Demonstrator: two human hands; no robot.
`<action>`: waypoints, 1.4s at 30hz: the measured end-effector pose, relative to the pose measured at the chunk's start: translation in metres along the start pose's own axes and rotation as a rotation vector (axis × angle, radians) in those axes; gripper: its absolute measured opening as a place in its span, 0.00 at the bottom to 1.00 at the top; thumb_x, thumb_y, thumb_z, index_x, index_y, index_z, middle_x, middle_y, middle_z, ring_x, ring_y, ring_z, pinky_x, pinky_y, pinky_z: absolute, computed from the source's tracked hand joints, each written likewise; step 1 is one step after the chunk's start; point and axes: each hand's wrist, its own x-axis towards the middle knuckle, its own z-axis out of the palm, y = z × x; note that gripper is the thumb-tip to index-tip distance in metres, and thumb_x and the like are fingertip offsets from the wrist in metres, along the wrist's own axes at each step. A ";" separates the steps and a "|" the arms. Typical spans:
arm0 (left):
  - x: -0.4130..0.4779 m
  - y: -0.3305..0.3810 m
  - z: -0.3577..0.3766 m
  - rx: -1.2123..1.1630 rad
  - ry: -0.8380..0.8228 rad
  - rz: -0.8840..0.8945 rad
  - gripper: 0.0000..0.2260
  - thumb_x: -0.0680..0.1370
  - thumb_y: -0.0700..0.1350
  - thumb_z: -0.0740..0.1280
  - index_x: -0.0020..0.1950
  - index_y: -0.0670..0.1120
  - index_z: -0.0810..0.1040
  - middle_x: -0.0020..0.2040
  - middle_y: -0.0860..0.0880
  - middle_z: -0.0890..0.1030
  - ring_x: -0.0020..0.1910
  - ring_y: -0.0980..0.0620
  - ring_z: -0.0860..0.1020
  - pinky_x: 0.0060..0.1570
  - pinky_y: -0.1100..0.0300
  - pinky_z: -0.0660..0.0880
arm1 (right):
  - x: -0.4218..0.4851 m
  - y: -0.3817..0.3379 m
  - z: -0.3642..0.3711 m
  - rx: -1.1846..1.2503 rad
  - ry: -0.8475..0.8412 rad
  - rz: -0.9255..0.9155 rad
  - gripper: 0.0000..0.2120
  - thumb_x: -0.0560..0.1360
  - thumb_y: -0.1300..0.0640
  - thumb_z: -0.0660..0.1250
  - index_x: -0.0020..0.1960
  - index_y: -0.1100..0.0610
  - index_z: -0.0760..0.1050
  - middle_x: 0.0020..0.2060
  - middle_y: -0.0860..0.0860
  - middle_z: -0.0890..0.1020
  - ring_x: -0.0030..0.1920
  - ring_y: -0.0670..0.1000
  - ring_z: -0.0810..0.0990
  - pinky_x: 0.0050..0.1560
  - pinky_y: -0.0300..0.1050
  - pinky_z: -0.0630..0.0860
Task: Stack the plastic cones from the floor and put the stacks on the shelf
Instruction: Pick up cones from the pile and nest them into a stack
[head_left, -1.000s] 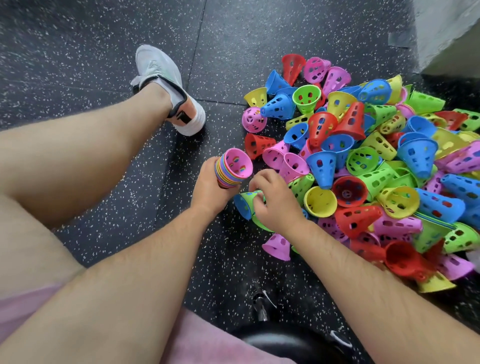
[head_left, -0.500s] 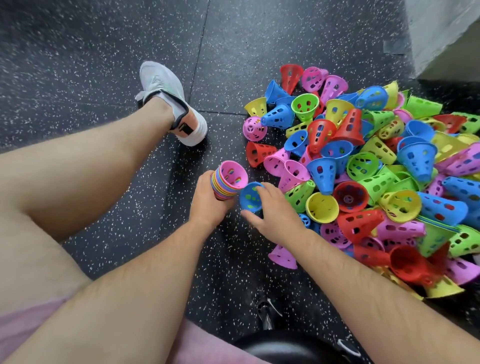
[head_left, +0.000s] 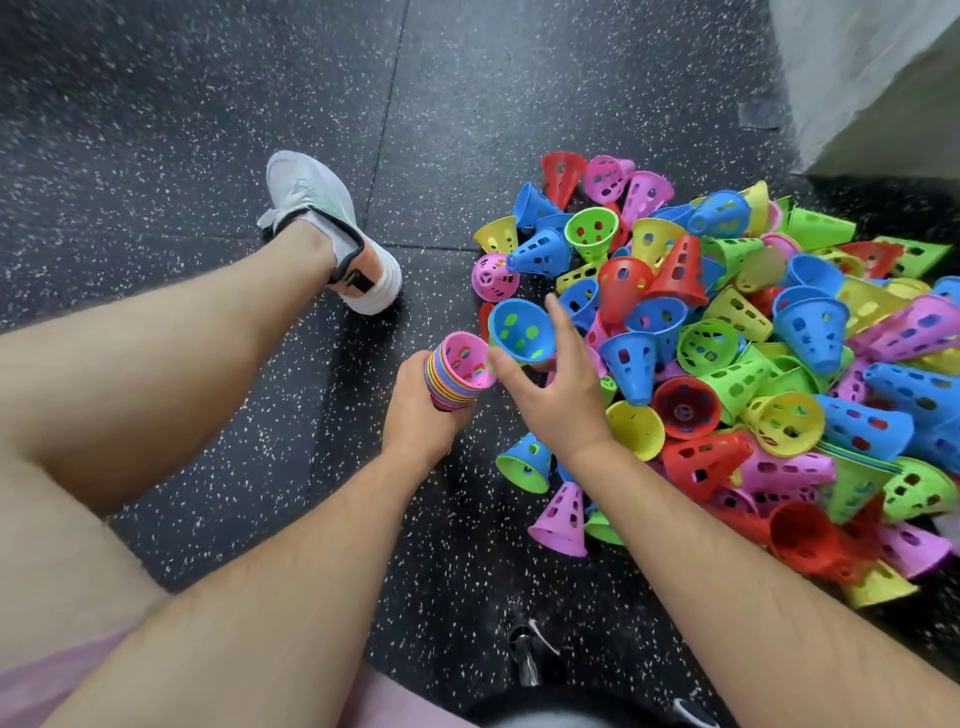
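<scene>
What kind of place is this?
Probably a gym or sports room: the floor is dark speckled rubbery tiles, a pile of bright plastic cones lies on it, and the person wears a sports shoe.

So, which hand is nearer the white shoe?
Left. The left hand, gripping the stack, is below-right of the white shoe; the right hand, holding a blue cone, farther right.

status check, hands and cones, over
Left hand grips the cone stack, pink on top. Right hand holds a blue cone by the stack's open end, not yet nested. Loose cones piled at right, nothing between.
</scene>
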 end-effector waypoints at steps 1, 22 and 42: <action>0.002 0.002 0.003 -0.010 -0.004 0.016 0.13 0.68 0.40 0.79 0.43 0.52 0.77 0.37 0.52 0.81 0.34 0.53 0.78 0.33 0.55 0.75 | 0.001 -0.002 0.000 -0.003 -0.025 0.003 0.42 0.71 0.33 0.69 0.79 0.45 0.58 0.75 0.44 0.67 0.74 0.45 0.65 0.72 0.52 0.68; 0.024 -0.008 0.032 -0.109 0.099 -0.035 0.29 0.64 0.51 0.81 0.60 0.57 0.73 0.56 0.53 0.80 0.52 0.53 0.82 0.55 0.47 0.80 | 0.105 0.016 0.009 -0.573 -0.369 -0.173 0.29 0.72 0.67 0.59 0.71 0.50 0.73 0.67 0.53 0.72 0.69 0.57 0.68 0.70 0.51 0.66; 0.020 -0.007 0.033 -0.098 0.088 -0.034 0.28 0.68 0.44 0.82 0.62 0.55 0.72 0.58 0.55 0.77 0.53 0.54 0.79 0.51 0.59 0.72 | 0.111 0.020 -0.015 -0.609 -0.262 -0.375 0.06 0.80 0.59 0.65 0.56 0.57 0.77 0.60 0.54 0.75 0.54 0.58 0.78 0.51 0.51 0.77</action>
